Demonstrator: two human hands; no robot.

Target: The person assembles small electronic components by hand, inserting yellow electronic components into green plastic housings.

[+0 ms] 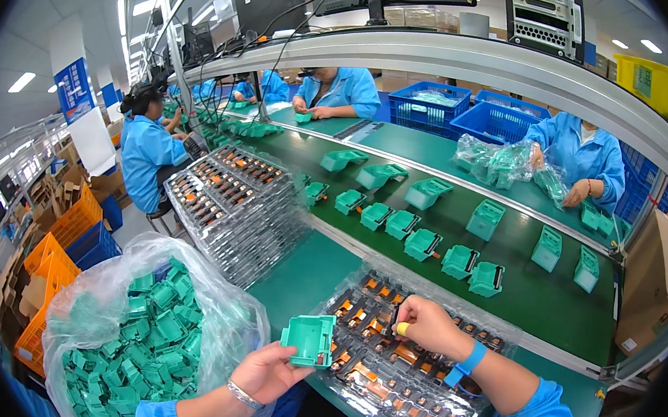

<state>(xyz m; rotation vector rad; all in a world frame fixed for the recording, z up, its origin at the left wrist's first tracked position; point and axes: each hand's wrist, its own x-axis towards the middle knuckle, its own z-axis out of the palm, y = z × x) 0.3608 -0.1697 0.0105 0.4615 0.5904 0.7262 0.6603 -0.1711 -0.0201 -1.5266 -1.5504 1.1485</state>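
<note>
My left hand (268, 376) grips a green plastic housing (309, 343), its hollow side facing up, above the table's near edge. Over a clear plastic tray (504, 335) is my right hand (433, 328), its fingers pinched at a small dark part (395, 317); the fingers partly hide that part. One finger wears a yellow cover, and a blue strap circles the right wrist. Rows of small black and orange-copper parts (363, 374) fill the tray. To the left, a clear plastic bag (223, 298) holds a heap of green housings (150, 335).
Stacked trays of similar parts (228, 191) stand beyond the bag. Several green housings (421, 244) lie in rows on the green conveyor belt (556, 307). A metal frame beam (443, 50) spans overhead. Co-workers in blue sit opposite, one handling bagged green pieces (505, 164). Cardboard (653, 280) stands right.
</note>
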